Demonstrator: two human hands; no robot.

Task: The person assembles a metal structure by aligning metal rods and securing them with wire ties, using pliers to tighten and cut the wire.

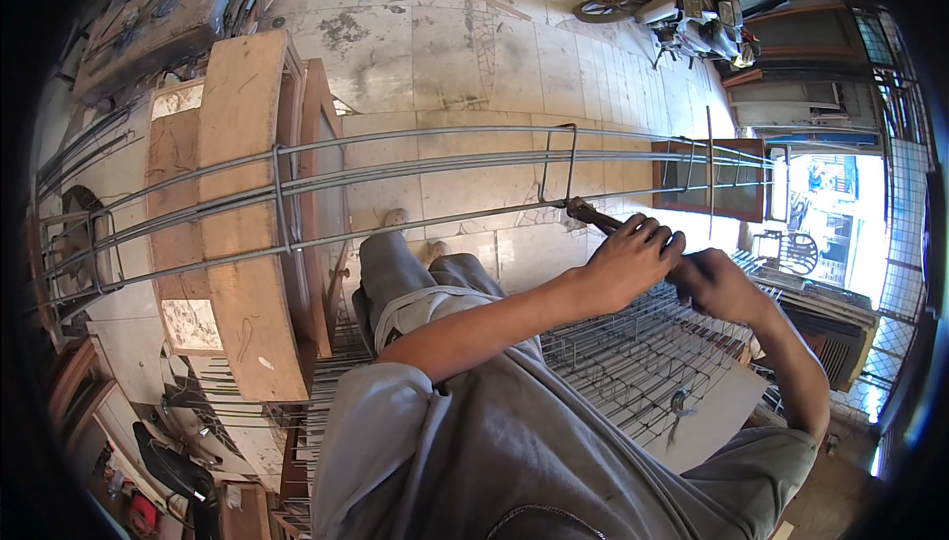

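A long cage of thin steel bars (395, 171) with square stirrups runs across in front of me from left to right. A pair of dark, rusty pincers (593, 216) has its jaws at the lower corner of one stirrup (560, 166), touching the nearest bar. My left hand (635, 261) is wrapped round the handles. My right hand (720, 288), slightly blurred, is closed at the handle ends just beside it; its fingertips are partly hidden. Any wire in the jaws is too small to make out.
A wooden bench (242, 244) supports the cage at the left. Wire mesh and rods (633, 352) lie beside my lap at the right. A motorcycle (692, 21) stands at the back right. A worn table (163, 21) is at the far left.
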